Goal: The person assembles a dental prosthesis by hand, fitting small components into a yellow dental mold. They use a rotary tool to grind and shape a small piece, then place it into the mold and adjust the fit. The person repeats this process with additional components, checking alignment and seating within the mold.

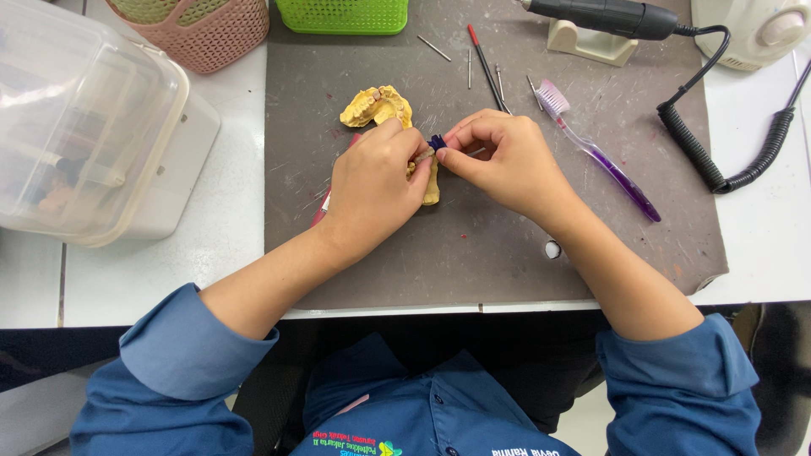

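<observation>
Our left hand [376, 181] pinches a yellow dental cast [431, 187] over the grey bench mat [473, 253] | right hand [498, 160] nips a small purple piece [436, 142] at fingertips | second cast [377, 107] just behind | purple toothbrush [600, 152] right

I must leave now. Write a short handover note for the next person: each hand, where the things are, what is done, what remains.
Left hand: closed around a yellow plaster dental cast piece, held over the grey work mat.
Right hand: fingertips pinch a small dark blue piece against the left hand's fingers.
Second yellow plaster dental cast lies on the mat behind the hands.
Purple toothbrush lies to the right; black handpiece rests on its beige stand.
Done: cannot tell.
Left: blue piece is in the fingers, not yet put down.
</observation>
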Demonstrator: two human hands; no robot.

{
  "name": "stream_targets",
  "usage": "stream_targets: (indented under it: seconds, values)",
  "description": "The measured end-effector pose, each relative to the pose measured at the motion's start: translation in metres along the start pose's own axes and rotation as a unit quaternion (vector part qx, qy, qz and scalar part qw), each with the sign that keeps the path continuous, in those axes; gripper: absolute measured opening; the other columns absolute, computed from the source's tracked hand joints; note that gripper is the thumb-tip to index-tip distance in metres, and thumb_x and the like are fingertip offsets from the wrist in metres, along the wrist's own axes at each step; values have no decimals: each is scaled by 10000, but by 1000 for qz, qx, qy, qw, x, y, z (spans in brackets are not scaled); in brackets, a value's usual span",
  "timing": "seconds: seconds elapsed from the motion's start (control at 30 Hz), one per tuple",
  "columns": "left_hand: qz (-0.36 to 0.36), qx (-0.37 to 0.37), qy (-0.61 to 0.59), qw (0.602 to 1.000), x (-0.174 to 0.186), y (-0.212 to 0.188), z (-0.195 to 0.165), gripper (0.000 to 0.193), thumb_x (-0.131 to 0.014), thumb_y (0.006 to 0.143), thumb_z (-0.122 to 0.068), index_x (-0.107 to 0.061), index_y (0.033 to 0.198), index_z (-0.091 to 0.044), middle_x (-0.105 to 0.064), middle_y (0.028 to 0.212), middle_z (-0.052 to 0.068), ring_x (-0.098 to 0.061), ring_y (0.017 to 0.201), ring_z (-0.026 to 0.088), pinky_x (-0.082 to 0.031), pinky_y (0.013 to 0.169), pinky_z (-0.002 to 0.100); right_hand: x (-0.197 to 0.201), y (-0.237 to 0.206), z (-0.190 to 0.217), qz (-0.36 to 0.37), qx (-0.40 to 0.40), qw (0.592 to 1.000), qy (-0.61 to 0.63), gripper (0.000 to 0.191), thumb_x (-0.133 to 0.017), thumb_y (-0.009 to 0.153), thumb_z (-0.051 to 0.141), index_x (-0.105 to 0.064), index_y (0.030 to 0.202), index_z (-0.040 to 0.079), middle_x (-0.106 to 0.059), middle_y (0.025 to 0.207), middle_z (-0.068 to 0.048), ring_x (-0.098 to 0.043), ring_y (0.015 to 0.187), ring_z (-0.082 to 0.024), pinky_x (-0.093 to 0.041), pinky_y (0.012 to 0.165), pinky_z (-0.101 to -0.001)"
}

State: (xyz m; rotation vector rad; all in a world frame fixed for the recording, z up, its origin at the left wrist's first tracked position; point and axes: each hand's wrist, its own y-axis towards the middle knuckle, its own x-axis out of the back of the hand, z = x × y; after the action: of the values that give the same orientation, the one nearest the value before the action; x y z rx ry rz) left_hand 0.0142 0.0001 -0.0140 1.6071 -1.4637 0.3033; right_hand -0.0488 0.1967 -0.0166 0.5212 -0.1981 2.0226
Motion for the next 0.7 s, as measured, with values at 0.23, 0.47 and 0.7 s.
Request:
stream_targets:
  seconds: [0.23,0.47,0.7]
  values:
    - [-1,-18,41,999,-2,1,4,117,-758,881,-143,-682,878,-53,-613,887,96,-656,845,290,-524,682,418,-1,4,-4,1,4,1000,-11,145,-792,898,132,-763,947,-2,-739,1041,-63,-718,830,-88,-601,745,-222]
    - [-2,-21,64,998,-4,-1,3,94,-753,891,-144,-707,865,-66,-611,878,79,-647,857,274,-521,658,416,-2,3,-5,-4,4,1000,-18,138,-796,896,129,-766,940,2,-745,1028,-63,-724,822,-97,-602,741,-229]
    - [0,-19,75,997,-6,1,3,104,-754,872,-146,-691,850,-66,-609,869,77,-641,854,276,-515,647,424,-7,1,-2,-28,44,998,-38,125,-783,890,129,-764,942,16,-732,1063,-74,-722,861,-111,-610,730,-240]
